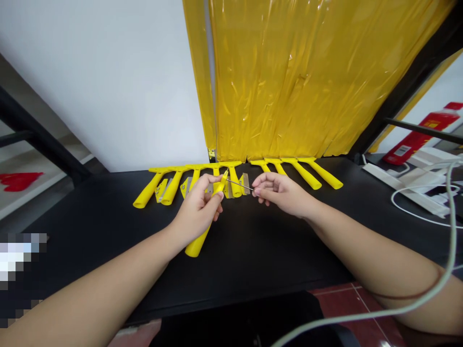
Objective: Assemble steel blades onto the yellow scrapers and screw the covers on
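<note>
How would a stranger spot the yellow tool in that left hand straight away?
Find the black table below the shiny yellow sheet. Along its far edge lies a row of yellow tools; nearer the viewer, in the grip of the left hand, is the wanted tool. It alone is held, and a thin metal rod in the right hand points at it.

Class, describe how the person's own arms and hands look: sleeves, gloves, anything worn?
Both the left hand and the right hand are bare, without gloves; no rings or watch can be made out. The left forearm and right forearm show no sleeves. A pale cable crosses the view over the right arm.
</note>
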{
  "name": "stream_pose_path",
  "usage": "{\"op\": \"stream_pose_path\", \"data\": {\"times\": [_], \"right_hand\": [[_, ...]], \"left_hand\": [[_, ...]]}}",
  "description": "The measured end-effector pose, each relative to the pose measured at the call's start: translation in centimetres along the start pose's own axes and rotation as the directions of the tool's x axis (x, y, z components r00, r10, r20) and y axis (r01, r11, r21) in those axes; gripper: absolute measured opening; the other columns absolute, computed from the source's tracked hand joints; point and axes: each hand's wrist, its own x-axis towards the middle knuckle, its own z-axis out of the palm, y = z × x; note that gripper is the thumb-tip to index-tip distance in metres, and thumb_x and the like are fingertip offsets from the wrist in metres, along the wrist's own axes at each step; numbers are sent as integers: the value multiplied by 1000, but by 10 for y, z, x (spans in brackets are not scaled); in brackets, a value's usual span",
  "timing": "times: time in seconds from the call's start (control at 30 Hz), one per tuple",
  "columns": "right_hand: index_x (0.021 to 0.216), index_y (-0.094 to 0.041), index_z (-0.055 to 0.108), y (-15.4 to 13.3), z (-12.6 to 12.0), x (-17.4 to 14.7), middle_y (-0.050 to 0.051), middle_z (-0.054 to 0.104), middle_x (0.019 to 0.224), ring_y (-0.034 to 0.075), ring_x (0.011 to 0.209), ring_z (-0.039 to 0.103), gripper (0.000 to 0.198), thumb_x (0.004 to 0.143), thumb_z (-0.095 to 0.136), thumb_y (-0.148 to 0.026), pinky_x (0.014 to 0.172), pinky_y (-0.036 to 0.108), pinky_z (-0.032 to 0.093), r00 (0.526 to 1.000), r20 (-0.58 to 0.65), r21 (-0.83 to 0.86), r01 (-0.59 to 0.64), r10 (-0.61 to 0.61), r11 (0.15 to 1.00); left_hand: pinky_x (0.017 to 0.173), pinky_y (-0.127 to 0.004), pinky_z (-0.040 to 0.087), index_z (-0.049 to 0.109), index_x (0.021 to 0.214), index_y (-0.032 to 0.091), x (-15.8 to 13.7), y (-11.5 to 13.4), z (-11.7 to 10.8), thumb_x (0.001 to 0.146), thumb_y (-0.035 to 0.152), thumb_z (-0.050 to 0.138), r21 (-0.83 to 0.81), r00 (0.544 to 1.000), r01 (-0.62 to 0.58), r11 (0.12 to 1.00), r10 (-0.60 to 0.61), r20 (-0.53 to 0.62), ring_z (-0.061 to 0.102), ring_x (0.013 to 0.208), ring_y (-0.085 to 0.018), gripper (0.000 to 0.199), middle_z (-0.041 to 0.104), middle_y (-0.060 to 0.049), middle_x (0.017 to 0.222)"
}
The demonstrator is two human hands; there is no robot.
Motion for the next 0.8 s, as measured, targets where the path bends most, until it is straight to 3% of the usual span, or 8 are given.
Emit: {"op": "stream_pose_path", "data": {"times": [0.13, 0.33, 0.47, 0.63, 0.8], "right_hand": [[100, -20, 58, 2, 3, 1, -2, 64, 76, 10, 57, 48, 27, 92, 68, -44, 56, 26, 41, 1000, -6, 72, 12, -11, 997], [89, -22, 54, 3, 3, 1, -4, 58, 81, 12, 71, 55, 29, 80, 80, -31, 67, 28, 45, 995, -48, -31, 85, -87, 996], [93, -20, 59, 6, 0, 3, -3, 56, 76, 12, 63, 51, 27, 87, 74, -42, 62, 30, 44, 996, -73, -70, 43, -48, 997], [97, -19, 59, 7, 2, 2, -9, 39, 61, 11, 52, 38, 37, 94, 63, -55, 52, 27, 35, 999, -53, 49, -10, 12, 999], [94, -23, 50, 4, 4, 0, -9, 48, 67, 10, 55, 43, 38, 87, 76, -49, 54, 27, 36, 995, -46, -16, 87, -88, 996]], "left_hand": [[48, -24, 46, 55, 120, 26, -1, 0, 1, 94, 27, 66, 65, 1000, -12, 998, 13, -12, 57, 47, -12, 29, 61, 3, 69], [47, -23, 46, 59, 119, 25, -1, 2, 2, 89, 22, 71, -2, 999, -13, 1000, 13, -35, 57, 49, -11, 33, 61, 2, 73], [47, -23, 45, 58, 122, 26, -1, -3, 0, 92, 25, 69, 11, 999, -26, 1000, 26, -22, 56, 48, -12, 32, 59, 3, 67], [50, -24, 48, 52, 125, 27, 0, -5, -2, 99, 31, 59, 122, 999, -38, 992, 37, 6, 57, 49, -13, 28, 61, 3, 65], [49, -23, 45, 48, 123, 27, 1, -4, -1, 99, 30, 56, 124, 1000, -14, 992, 17, -20, 55, 47, -13, 25, 60, 5, 62]]}}
